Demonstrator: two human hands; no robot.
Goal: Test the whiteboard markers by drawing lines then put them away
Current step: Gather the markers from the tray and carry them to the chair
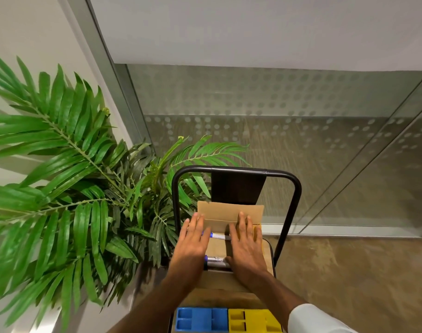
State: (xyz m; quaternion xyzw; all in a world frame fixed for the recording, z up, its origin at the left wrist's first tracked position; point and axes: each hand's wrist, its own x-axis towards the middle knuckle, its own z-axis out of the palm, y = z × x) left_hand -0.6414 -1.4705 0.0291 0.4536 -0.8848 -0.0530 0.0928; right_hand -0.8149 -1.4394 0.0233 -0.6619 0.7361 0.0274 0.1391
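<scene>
Green palm fronds (61, 164) crowd the left edge, leaving little room there. Our left hand (193, 240) lies flat and relaxed on the cardboard box (229, 211), probably steadying it. Two whiteboard markers (219, 236) lie crosswise between our hands, in or on the box, we cannot tell. Our right hand (247, 247) presses flat likewise, gripping nothing. Rightward, the black frame rail (294, 207) of the bench (268, 257) hems us in; beyond lies open floor (349, 272).

Both hands lie flat, palms down, fingers straight and pointing to 12 o'clock. Left hand (193, 241) sits at 9 o'clock of the right hand (247, 246), gap between them. Left forearm (157, 296) comes in from 7 o'clock, right forearm (277, 292) from 5, white sleeve (313, 318) on it.
</scene>
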